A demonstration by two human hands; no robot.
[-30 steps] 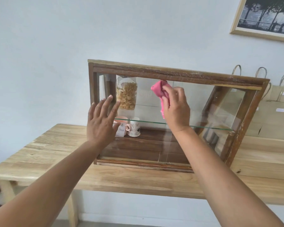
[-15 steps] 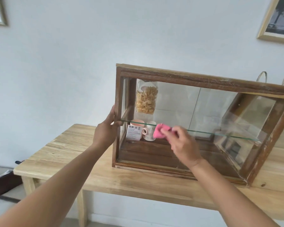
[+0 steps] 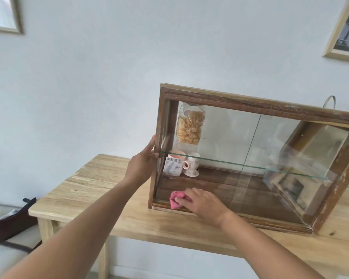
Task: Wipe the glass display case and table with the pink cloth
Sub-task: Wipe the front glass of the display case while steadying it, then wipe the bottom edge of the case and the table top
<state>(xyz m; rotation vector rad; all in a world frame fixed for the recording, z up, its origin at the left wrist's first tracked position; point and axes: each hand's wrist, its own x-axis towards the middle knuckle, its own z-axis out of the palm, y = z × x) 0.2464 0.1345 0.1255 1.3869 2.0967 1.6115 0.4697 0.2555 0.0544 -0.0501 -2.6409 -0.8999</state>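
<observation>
A glass display case [image 3: 270, 105] with a dark wooden frame stands on a light wooden table [image 3: 101, 190]. My right hand [image 3: 205, 204] presses a crumpled pink cloth [image 3: 176, 199] against the front glass near its bottom left corner. My left hand [image 3: 142, 167] grips the case's left front post at mid height. Inside, a clear bag of yellow snacks [image 3: 190, 125] stands above a glass shelf [image 3: 250, 165], and two pale mugs [image 3: 182, 165] sit beneath it.
Framed pictures hang on the white wall at top left [image 3: 4, 15] and top right [image 3: 345, 31]. Paper bag handles [image 3: 329, 101] show behind the case. A dark bag [image 3: 10, 220] lies on a seat left of the table.
My right hand has carried the cloth down the front glass from near the top to the bottom left corner. My left hand has shifted from flat on the glass to the left post.
</observation>
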